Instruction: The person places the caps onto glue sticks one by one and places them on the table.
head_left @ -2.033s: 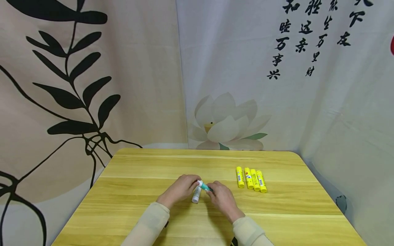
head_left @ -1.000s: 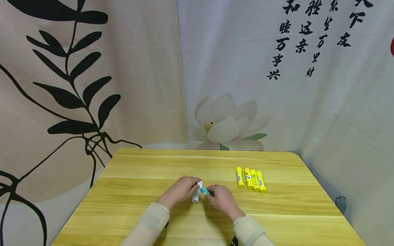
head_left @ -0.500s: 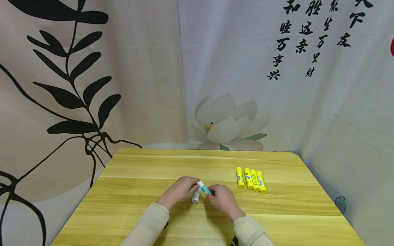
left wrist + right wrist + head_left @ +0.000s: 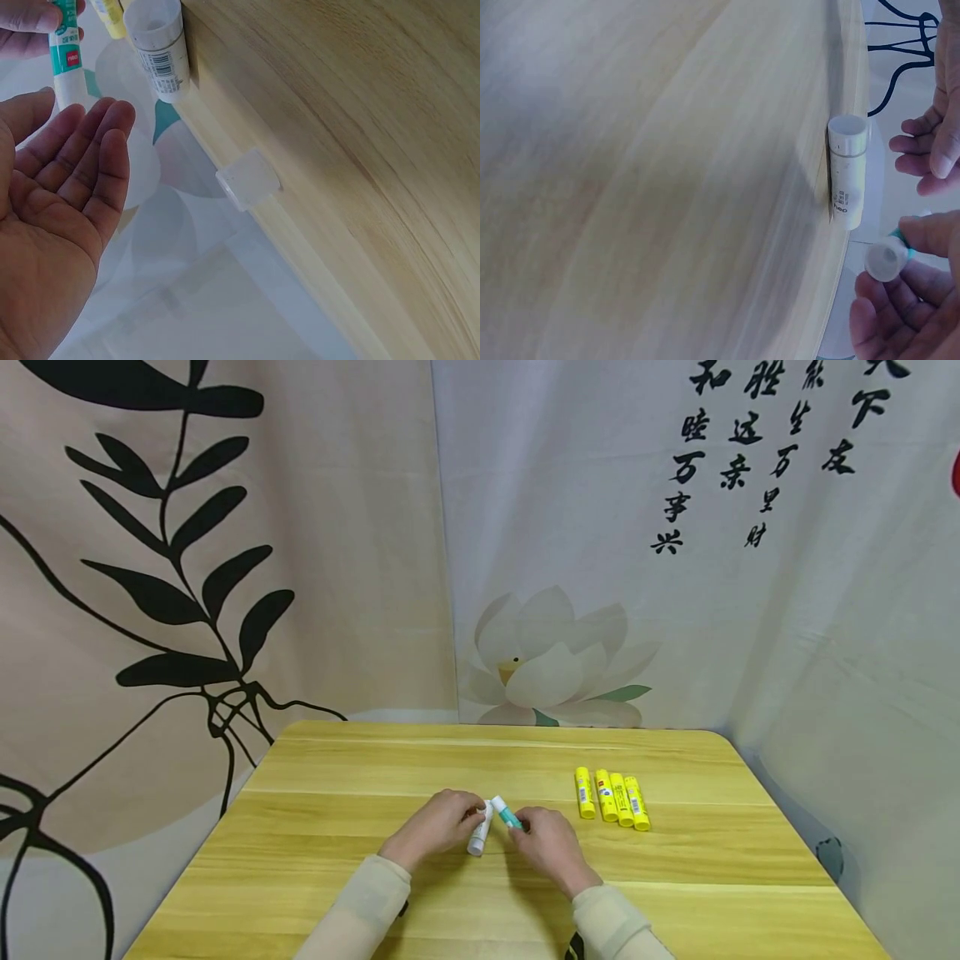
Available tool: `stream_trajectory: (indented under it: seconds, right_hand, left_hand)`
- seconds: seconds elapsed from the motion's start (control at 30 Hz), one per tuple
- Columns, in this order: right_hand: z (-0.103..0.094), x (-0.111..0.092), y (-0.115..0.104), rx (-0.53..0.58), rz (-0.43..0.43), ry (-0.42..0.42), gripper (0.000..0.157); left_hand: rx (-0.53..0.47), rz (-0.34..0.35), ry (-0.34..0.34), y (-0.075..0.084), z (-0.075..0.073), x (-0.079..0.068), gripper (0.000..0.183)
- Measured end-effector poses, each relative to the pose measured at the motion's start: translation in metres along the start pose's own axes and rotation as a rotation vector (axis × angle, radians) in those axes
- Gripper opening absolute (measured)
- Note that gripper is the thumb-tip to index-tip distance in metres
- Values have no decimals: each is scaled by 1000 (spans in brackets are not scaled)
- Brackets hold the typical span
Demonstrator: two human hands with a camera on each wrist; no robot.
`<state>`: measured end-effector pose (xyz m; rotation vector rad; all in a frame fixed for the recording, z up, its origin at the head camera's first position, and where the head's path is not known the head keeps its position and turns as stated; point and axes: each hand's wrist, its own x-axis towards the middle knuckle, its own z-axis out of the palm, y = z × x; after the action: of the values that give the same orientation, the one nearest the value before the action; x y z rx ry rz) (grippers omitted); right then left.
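Observation:
My right hand [image 4: 551, 847] pinches a teal-and-white glue stick [image 4: 507, 812] between thumb and fingers, tilted above the table. In the left wrist view, its white end [image 4: 71, 88] points toward my left hand [image 4: 64, 176]. Those left fingers are loosely bent, palm turned up, and nothing shows in them. A white glue stick [image 4: 479, 835] with a barcode label lies on the table between both hands. Farther along the tabletop is a small translucent white cap [image 4: 251, 178], hidden behind the left hand in the head view.
Several yellow glue sticks [image 4: 615, 799] lie in a row at the right of the wooden table [image 4: 360, 768]. Printed curtains [image 4: 360, 568] with leaves, a lotus and lettering hang behind its far edge.
Earlier the left fingers were at the white end of the teal glue stick. Now the right hand has shifted slightly right with it, leaving a gap. The yellow sticks stay put.

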<state>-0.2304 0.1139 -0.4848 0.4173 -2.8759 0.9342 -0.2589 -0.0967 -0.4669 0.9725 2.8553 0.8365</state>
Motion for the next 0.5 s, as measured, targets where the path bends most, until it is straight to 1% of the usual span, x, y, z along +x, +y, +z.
stream_trajectory:
  seconds: [0.1,0.27,0.4,0.5]
  right_hand:
    - [0,1,2,-17,6,13,13]
    - [-2,1,4,3,25,11,14]
    - [-4,2,5,6,38,23,14]
    - [-6,3,7,14,67,29,14]
  left_hand:
    - [17,5,7,-1,0,-1,23]
    - [78,6,22,-4,0,-1,20]
    - [126,-16,14,-5,-1,-1,21]
    - [170,-30,5,-5,-1,-2,23]
